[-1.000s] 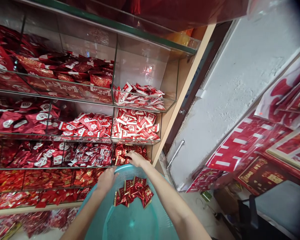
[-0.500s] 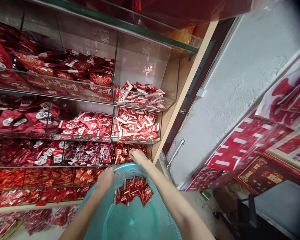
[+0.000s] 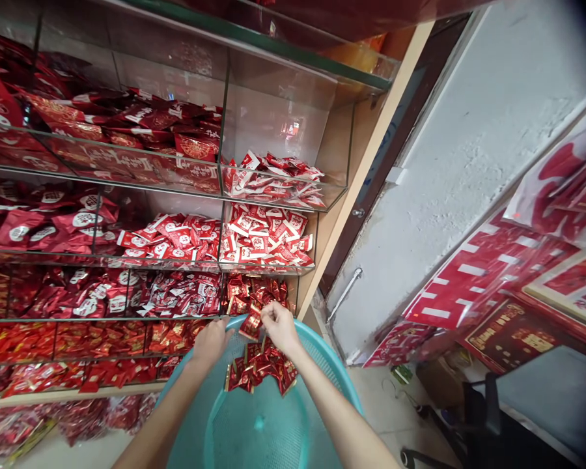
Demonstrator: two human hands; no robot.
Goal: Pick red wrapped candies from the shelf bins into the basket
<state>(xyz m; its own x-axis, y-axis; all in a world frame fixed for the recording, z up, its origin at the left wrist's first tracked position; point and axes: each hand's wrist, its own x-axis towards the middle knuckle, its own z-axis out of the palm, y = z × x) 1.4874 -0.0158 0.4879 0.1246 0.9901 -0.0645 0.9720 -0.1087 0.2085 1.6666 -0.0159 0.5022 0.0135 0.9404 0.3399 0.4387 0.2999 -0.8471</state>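
My left hand (image 3: 209,343) grips the far rim of a teal plastic basket (image 3: 268,430) that I hold up against the glass shelves. A small heap of red and gold foil sachets (image 3: 261,372) lies in the basket. My right hand (image 3: 279,326) is closed over the basket's far edge, pinching red and gold sachets (image 3: 252,322) taken from the shelf compartment (image 3: 256,294) just behind it, which holds more of the same sachets.
Glass shelves (image 3: 141,189) with several compartments of red packets fill the left. A wooden shelf post (image 3: 361,176) and a grey wall (image 3: 459,150) stand to the right. Red paper decorations (image 3: 512,280) lean at far right, and a dark chair (image 3: 488,423) sits low right.
My right hand has drawn back out of the shelf compartment toward the basket, now holding sachets. The left hand and basket have shifted slightly forward.
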